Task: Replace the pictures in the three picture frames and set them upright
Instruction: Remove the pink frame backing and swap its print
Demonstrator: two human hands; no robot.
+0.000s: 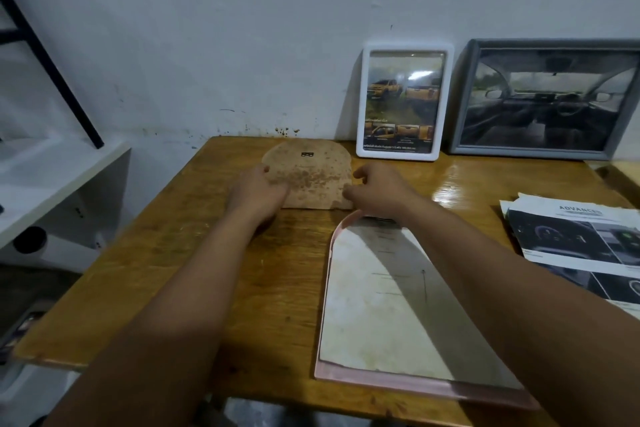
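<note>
We see both hands on the arched backing board (309, 173), flat at the counter's (180, 253) far middle. Left hand (258, 189) grips its left edge, fingers curled; right hand (375, 189) pinches its right edge. Pink arched frame (388, 308) lies flat, nearer us. White frame (404, 101) and grey frame (550, 99) stand upright against the wall; brochures (575, 246) lie far right

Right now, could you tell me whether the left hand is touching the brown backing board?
Touching. The head view shows the left hand lying over the left edge of the brown backing board.
</note>
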